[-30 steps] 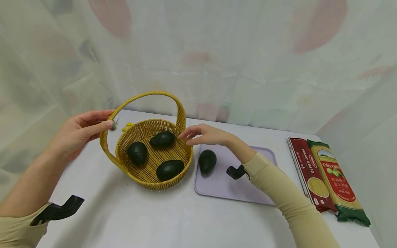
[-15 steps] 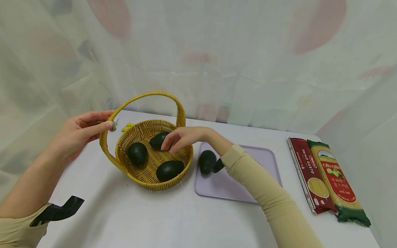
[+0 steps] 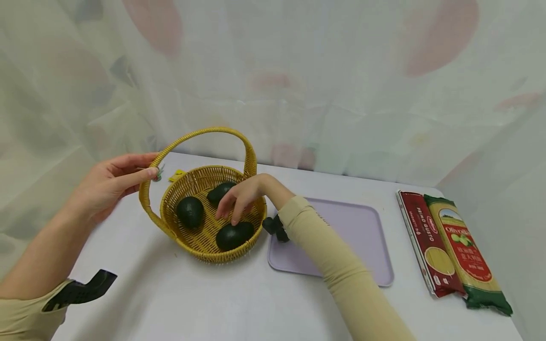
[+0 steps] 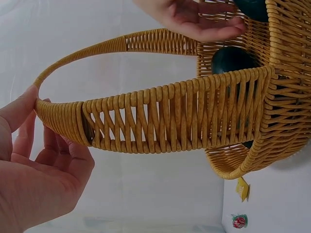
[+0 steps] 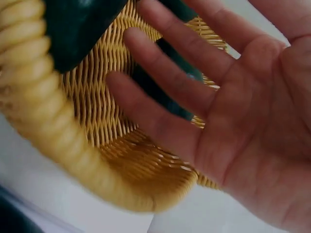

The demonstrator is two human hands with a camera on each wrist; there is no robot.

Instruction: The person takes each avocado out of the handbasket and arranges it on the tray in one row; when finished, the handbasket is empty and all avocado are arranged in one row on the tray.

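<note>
Since half a second ago, my right hand [image 3: 242, 198] has moved deeper over the basket [image 3: 204, 256] and closer to my body, its fingers now hanging above the nearest avocado [image 3: 230, 237]. A full second ago it was only at the rim on its own side. My left hand [image 3: 104, 184] has stayed at the handle [image 3: 216, 130], pinching it between thumb and fingers on the left-hand side of the arch. My right hand holds nothing; its fingers are spread loosely apart, palm showing to the wrist camera. Whether a fingertip touches the nearest avocado, I cannot tell.

That avocado lies just below my right fingertips, on the side closer to me. Another, the far avocado [image 3: 218, 193], sits just beyond my right hand, which partly covers it. The third, the left avocado [image 3: 190, 212], rests between my two hands. All three lie inside the basket, which stands on the counter [image 3: 204, 303] to the right of my left hand.

Under my right forearm is a lilac tray [image 3: 354, 227], with a fourth avocado [image 3: 281, 233] on it, mostly hidden by my sleeve [image 3: 328, 251]. Well to the right of both hands, a red spaghetti pack [image 3: 431, 241] lies beside a green-ended pasta bag [image 3: 467, 251].
</note>
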